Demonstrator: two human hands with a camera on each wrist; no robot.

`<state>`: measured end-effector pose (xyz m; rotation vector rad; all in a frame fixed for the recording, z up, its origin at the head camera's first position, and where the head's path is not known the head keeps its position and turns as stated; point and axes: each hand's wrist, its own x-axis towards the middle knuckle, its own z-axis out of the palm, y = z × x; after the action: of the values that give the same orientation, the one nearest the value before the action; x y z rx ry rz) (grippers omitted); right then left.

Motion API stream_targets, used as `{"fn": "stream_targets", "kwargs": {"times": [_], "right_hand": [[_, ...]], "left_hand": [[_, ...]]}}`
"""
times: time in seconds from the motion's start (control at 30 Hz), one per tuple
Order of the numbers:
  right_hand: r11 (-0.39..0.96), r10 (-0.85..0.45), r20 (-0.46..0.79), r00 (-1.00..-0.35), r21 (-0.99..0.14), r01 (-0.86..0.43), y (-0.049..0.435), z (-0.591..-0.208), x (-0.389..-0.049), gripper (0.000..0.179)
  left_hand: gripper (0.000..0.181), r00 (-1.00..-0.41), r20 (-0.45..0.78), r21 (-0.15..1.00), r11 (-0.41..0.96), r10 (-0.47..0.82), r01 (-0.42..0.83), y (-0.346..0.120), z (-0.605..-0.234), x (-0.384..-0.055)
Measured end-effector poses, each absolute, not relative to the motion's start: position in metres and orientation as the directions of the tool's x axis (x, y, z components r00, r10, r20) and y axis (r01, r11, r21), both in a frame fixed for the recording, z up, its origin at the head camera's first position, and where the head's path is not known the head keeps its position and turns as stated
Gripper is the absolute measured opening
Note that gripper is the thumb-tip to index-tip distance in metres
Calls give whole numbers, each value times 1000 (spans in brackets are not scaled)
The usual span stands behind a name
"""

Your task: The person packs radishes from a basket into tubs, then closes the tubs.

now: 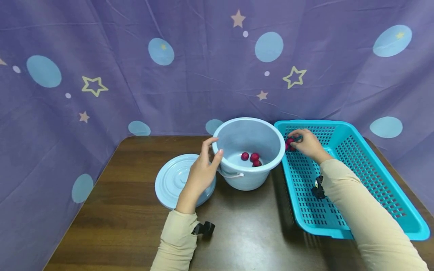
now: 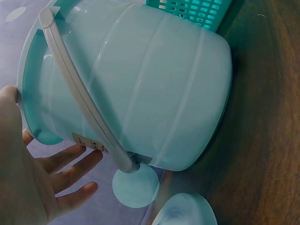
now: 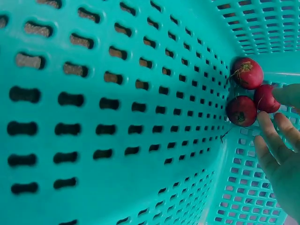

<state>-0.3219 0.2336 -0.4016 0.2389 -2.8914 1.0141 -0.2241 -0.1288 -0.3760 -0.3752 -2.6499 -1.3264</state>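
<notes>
Left hand (image 1: 200,171), fingers spread, touches the bucket (image 1: 245,182); right hand (image 1: 309,145), in the basket (image 1: 323,230), pinches a radish (image 3: 265,99).

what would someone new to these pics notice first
Probably the bright turquoise basket on the right, where the right hand pinches one of three red radishes in its far left corner. Next comes the pale blue bucket in the middle, with the left hand touching its rim and three more radishes on its floor. Behind hangs a purple cloth printed with stars and blue ovals.
</notes>
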Motion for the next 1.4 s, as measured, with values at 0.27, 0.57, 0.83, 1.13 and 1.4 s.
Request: {"fn": "stream_targets", "kwargs": {"times": [0.27,0.57,0.83,1.13,1.4], "right_hand": [[776,-119,127,-985,-607,-172,231,-401,-320,27],[805,-118,153,-981,-564,-185,230,-405,-323,27],[815,-121,156,-980,-549,-188,230,-405,-322,25],[818,-135,103,-985,-549,-170,238,-394,-316,28],[787,-192,80,-978,-584,-202,246,-377,-306,30]], "left_hand": [[51,-952,269,756,580,146,303,-129,-378,-225],[52,-955,256,761,577,150,295,-129,-378,-225],[52,-954,256,759,579,155,298,-129,-379,-225],[52,-955,250,764,574,158,295,-129,-378,-225],[53,-955,246,759,581,163,295,-129,-377,-226]]}}
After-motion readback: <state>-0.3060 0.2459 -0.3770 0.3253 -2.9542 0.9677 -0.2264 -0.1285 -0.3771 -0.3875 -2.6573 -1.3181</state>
